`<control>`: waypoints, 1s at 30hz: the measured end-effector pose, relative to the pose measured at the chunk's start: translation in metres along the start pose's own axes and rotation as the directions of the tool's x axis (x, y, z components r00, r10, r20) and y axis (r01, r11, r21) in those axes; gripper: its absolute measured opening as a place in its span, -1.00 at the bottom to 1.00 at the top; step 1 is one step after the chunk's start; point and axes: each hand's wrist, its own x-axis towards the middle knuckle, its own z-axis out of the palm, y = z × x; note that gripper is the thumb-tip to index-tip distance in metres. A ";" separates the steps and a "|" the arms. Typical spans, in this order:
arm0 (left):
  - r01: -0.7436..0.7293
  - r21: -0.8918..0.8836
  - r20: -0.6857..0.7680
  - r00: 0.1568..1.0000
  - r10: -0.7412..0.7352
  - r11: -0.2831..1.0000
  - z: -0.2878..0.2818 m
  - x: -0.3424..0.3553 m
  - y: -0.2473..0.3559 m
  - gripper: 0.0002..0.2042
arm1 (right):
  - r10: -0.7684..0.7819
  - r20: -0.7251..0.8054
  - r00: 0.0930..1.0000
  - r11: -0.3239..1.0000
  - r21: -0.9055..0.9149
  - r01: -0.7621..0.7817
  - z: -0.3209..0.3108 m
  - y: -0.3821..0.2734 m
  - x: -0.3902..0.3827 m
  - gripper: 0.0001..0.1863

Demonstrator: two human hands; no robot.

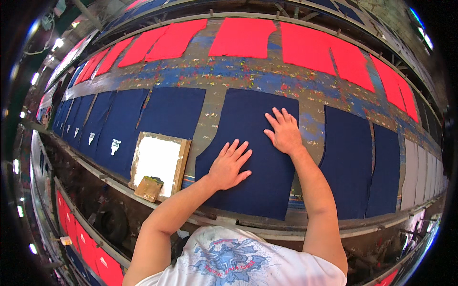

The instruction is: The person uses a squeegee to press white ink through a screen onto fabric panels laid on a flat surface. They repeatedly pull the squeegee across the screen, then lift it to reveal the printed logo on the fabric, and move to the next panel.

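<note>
A navy fabric panel point(253, 186) lies flat on the long printing table in front of me. My left hand point(230, 166) rests on its left part, fingers spread. Farther up, near the panel's upper right corner, my right hand point(285, 131) presses flat with fingers apart. Left of the panel a wooden-framed printing screen point(160, 155) with white ink lies over the lower part of another navy panel point(174, 109). A block-shaped squeegee point(149, 188) sits on the screen's near edge.
Navy panels with small white prints point(115, 147) run off leftward. More navy panels point(347, 162) and grey ones point(420, 176) lie to the right. Red panels point(243, 38) line the far side of the paint-spotted table point(214, 76). Another table with red panels point(107, 267) stands lower left.
</note>
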 end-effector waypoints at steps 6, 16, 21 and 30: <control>0.021 0.065 0.018 1.000 -0.022 0.998 0.010 0.098 -0.057 -0.23 | 0.070 0.028 0.997 0.997 -0.029 -0.069 0.011 0.032 0.032 -0.21; 0.219 0.135 -0.083 0.974 -0.209 0.966 0.022 0.185 -0.125 -0.14 | 0.104 0.096 0.990 0.994 -0.030 -0.102 0.013 0.045 0.052 -0.15; 0.308 0.184 -0.138 0.948 -0.285 0.934 0.030 0.173 -0.112 -0.07 | 0.187 0.045 0.981 0.980 -0.085 -0.182 0.017 0.040 0.056 -0.15; 0.108 -0.007 0.046 0.993 -0.108 0.994 0.001 0.000 -0.023 -0.03 | 0.214 0.129 0.968 0.972 -0.122 -0.199 0.013 0.040 0.063 -0.13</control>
